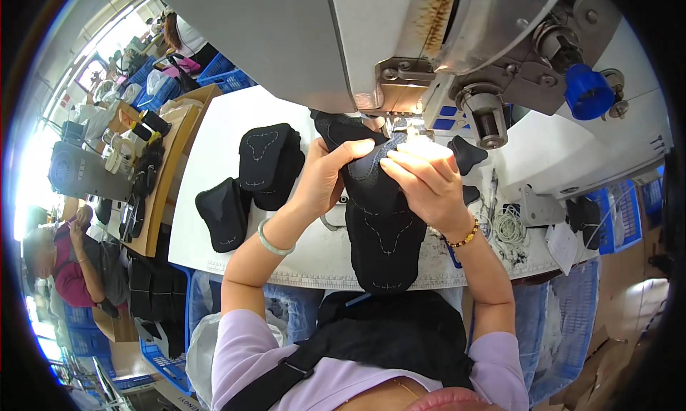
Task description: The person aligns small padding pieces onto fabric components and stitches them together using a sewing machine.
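Note:
A black padded fabric piece [377, 189] lies under the needle area of the sewing machine [393, 89], its lower part hanging toward me over the table's front edge. White dashed stitch lines mark that lower part. My left hand [323, 174] grips the piece's left side, thumb on top and fingers mostly hidden. My right hand [429, 182] pinches its right side near the needle, fingertips closed on a bluish-grey edge [389, 150]. Bright lamp light washes out part of the right hand. Left of my hands rest a stack of similar black pieces [268, 161] and a single piece [224, 214].
Thread scraps and a tangled pale cord [509, 229] lie on the white table [200, 154], right of my hand. Blue crates [572, 325] stand below the table. A wooden shelf [171, 182] holds thread cones at the left. Another person [78, 268] sits beyond.

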A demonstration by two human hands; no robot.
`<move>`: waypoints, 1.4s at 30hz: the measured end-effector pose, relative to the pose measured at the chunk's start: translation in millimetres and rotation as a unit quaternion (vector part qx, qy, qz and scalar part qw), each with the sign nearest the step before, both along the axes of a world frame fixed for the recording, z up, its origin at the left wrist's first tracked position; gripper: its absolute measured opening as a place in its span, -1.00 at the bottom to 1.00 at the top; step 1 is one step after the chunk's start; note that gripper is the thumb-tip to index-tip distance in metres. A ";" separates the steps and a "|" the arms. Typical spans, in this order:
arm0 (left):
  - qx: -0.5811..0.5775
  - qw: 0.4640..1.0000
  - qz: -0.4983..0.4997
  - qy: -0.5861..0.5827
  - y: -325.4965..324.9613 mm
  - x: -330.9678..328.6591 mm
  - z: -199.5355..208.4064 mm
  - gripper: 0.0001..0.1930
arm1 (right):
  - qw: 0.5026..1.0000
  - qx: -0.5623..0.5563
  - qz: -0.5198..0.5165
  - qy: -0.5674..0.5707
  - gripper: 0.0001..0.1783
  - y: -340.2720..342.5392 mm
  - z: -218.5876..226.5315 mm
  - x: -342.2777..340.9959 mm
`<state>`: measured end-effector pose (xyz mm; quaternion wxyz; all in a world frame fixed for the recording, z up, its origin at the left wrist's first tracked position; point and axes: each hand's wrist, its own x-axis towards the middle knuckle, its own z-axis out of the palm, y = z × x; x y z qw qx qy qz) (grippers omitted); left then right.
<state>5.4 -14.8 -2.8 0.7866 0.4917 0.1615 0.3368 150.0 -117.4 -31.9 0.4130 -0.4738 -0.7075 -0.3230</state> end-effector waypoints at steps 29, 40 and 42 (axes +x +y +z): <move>0.184 0.979 0.071 0.054 -39.9 6.8 -6.7 -0.83 | 0.972 -0.106 0.140 0.153 -0.74 -9.4 10.6 41.0; 0.140 0.987 0.041 0.069 -15.8 8.3 -2.2 -0.71 | 0.964 -0.128 0.144 0.183 -0.71 -11.2 12.1 32.9; 0.138 0.987 0.034 0.070 -11.5 8.3 0.4 -0.71 | 0.965 -0.120 0.144 0.181 -0.69 -9.9 11.1 31.3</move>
